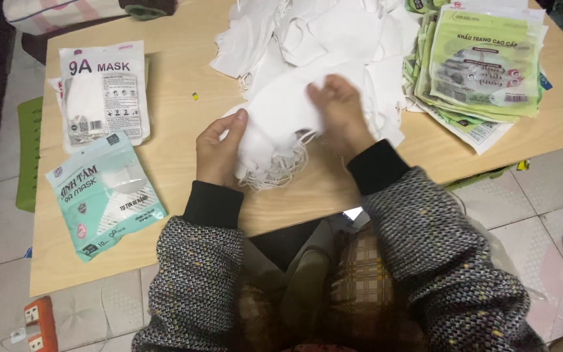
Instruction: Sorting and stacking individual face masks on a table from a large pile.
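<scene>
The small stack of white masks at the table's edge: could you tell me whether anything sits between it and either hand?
Nothing visible does: the left hand and right hand both already grip the stack of white masks.

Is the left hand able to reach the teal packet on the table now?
Probably yes. The left hand holds the stack of white masks, but the teal packet lies on its side with only bare table between them.

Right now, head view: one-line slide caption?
Both hands, left hand and right hand, grip a stack of white face masks on a wooden table.
</scene>
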